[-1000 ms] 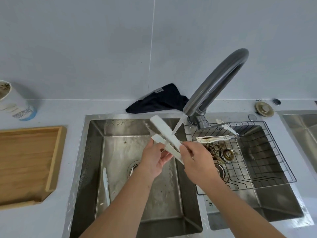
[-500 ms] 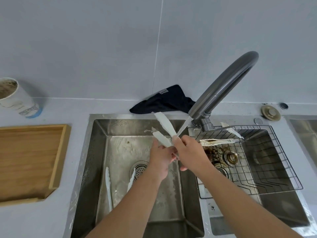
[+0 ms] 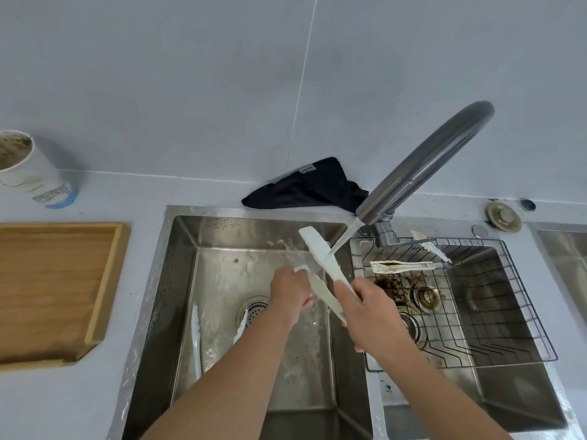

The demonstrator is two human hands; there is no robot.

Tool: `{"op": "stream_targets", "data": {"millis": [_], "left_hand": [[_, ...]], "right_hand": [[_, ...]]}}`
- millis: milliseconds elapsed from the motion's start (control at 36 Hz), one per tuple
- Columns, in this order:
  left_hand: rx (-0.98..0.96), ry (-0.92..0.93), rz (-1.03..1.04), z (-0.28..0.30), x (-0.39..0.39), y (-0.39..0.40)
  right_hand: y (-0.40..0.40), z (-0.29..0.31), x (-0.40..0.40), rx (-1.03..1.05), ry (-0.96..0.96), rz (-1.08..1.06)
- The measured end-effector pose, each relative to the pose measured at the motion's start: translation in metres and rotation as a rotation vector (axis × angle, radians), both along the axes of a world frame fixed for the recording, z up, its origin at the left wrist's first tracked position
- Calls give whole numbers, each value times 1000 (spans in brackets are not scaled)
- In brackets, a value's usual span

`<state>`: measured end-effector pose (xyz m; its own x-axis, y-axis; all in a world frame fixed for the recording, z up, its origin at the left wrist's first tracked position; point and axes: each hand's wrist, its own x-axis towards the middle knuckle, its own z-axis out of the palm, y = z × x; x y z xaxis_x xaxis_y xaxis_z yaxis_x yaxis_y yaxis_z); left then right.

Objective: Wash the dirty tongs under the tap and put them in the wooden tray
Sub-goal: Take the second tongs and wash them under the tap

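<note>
Steel sink [image 3: 178,281] | flat white plastic tongs [image 3: 320,258] | curved tap [image 3: 422,173]

The pale worktop [image 3: 95,392] carries a wooden tray [image 3: 57,290] far left of the left hand [image 3: 290,292], a paper cup [image 3: 28,169] behind the tray, a dark cloth [image 3: 305,188] beyond both hands, and a brass plug [image 3: 504,216] far right.

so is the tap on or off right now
On: a stream of water runs from the tap spout onto the white tongs over the left sink basin.
</note>
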<state>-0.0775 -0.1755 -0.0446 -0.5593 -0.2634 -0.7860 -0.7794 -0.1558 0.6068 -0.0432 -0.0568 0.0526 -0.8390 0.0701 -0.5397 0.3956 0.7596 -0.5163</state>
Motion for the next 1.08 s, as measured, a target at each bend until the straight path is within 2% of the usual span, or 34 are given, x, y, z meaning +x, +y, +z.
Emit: {"op": "stream_targets", "data": {"millis": [194, 444, 611, 722, 778, 944, 1028, 1083], "left_hand": [[112, -91, -252, 11, 9, 19], [-237, -27, -264, -5, 3, -13], [-55, 25, -149, 0, -4, -10], [151, -6, -261, 14, -3, 0], [188, 1, -249, 17, -6, 4], [93, 57, -100, 20, -12, 5], [-15, 77, -86, 16, -13, 1], [-20, 84, -90, 18, -11, -3]], "right_hand": [[3, -4, 1, 60, 4, 23], [2, 7, 15, -10, 20, 14], [21, 8, 15, -130, -31, -147], [21, 8, 14, -140, -32, -170], [17, 7, 14, -150, -18, -175], [3, 7, 13, -126, 89, -127], [-2, 8, 17, -132, 110, -95], [-2, 8, 20, -146, 107, -89]]}}
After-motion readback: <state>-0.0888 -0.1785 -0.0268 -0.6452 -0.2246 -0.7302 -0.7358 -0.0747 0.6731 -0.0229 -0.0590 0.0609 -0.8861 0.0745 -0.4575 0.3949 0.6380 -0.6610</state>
